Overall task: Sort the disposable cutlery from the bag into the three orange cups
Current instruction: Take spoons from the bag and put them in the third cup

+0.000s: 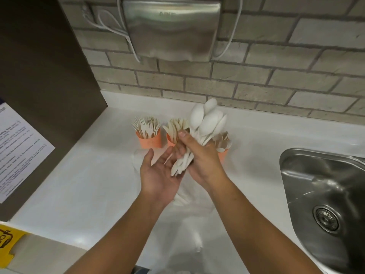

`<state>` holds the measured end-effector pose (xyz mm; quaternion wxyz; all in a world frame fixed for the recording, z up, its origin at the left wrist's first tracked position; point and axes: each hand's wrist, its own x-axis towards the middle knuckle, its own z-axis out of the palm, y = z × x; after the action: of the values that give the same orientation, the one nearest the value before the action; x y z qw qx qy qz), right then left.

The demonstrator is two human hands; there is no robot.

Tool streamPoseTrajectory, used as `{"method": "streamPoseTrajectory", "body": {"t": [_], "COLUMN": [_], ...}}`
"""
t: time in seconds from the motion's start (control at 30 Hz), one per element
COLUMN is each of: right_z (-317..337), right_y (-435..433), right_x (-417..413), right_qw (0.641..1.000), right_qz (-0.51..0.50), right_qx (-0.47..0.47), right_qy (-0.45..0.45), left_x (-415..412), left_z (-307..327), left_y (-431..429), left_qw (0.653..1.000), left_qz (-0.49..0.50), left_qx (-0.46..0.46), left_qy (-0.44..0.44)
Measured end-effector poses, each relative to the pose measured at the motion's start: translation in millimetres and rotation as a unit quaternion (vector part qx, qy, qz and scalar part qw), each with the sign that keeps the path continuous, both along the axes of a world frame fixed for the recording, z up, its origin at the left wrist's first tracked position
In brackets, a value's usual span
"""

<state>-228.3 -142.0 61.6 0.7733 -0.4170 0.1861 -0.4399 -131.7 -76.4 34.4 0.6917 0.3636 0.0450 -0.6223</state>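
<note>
Head view, looking down on a white counter (88,184) below a brick wall. The right hand (203,161) has its fingers and thumb curled round a bundle of white spoons (207,123). It grips them about the handles, so the bowls fan upward and the handle ends point down to the left. The left hand (158,173) lies just beside it, palm up with the fingers straight and relaxed. The handle ends reach over its fingers.

Behind the hands three orange cups stand in a row near the wall. The left cup (151,142) holds forks (146,125) with their tines up. The middle cup (170,142) holds knives (175,125) and is partly hidden by the left fingers. The right cup (223,155) shows only a strip behind the right hand, with a few spoon bowls above its rim.

A clear plastic bag (189,224) lies flat on the counter under the forearms; what is in it cannot be made out.

A steel sink (325,184) is set into the counter at the right. A metal hand dryer (171,26) hangs on the wall. A printed notice (17,151) is fixed to the brown panel on the left, and a yellow note (7,242) sits at the lower left corner.
</note>
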Motion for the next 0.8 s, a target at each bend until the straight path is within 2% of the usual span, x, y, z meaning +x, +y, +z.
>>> {"method": "streamPoseTrajectory", "body": {"t": [0.13,0.27,0.33,0.4,0.5,0.57,0.6,0.67,0.8], "right_z": [-19,-23,-18,-16,-18,-20,-21,-25,-29], "right_y": [22,20,14,8,2,3,3,2,2], "right_x": [13,13,9,2,-8,-9,-8,-7,-10], "right_qw": [0.996,0.995,0.997,0.995,0.97,0.941,0.929,0.911,0.894], "right_qz": [-0.007,-0.007,-0.001,0.008,0.057,0.091,0.096,0.088,0.108], "right_qx": [0.019,-0.004,-0.01,-0.015,-0.05,-0.077,-0.093,-0.124,-0.108], "right_qy": [0.082,0.098,0.08,0.097,0.231,0.318,0.344,0.382,0.422], "left_x": [-7,0,6,15,22,18,14,7,5], "left_z": [7,-7,-9,-3,15,19,18,14,9], "left_y": [-8,-9,-9,-12,-15,-18,-20,-21,-22], "left_qw": [0.998,0.999,0.988,0.956,0.873,0.83,0.819,0.821,0.861], "left_qz": [0.038,0.016,0.002,-0.03,-0.157,-0.2,-0.195,-0.165,-0.135], "left_qx": [0.014,0.018,-0.008,-0.063,-0.123,-0.066,-0.027,0.016,0.029], "left_qy": [0.042,-0.045,-0.154,-0.285,-0.444,-0.516,-0.538,-0.546,-0.49]}}
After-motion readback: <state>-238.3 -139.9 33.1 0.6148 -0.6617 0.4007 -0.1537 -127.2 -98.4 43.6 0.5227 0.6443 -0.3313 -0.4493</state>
